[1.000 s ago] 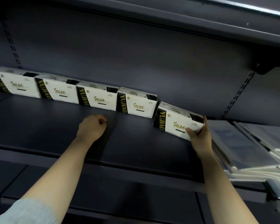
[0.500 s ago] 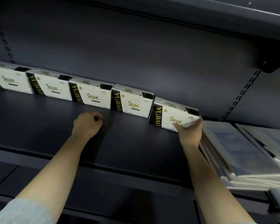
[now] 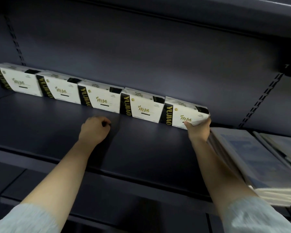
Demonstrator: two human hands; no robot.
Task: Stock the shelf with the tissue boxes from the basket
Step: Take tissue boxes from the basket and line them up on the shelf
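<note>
A: Where are the tissue boxes?

B: Five white tissue boxes with black-and-gold "YUJIAO" side bands stand in a row along the back panel of the dark shelf [image 3: 49,125]. They run from the far-left box [image 3: 17,79] through the second [image 3: 59,89], third [image 3: 99,100] and fourth [image 3: 141,107] to the rightmost tissue box [image 3: 185,115], each one touching or just beside the next.

A: And the hands?

B: The right hand [image 3: 198,130] grips the lower right corner of the rightmost tissue box, thumb across the front face and fingers [image 3: 208,121] wrapped around the right end. The left hand [image 3: 94,130] is curled into a loose fist holding nothing, knuckles resting on the bare shelf surface, in front of the gap between the third and fourth boxes and clear of both.

A: Anything beside that box?

B: Just to its right, a stack of flat grey packets [image 3: 252,158] lies on the shelf, fanned and tilted, right up against the right wrist. Pale sleeves [image 3: 252,216] cover both forearms near the camera. An upper shelf [image 3: 208,15] overhangs the row.
</note>
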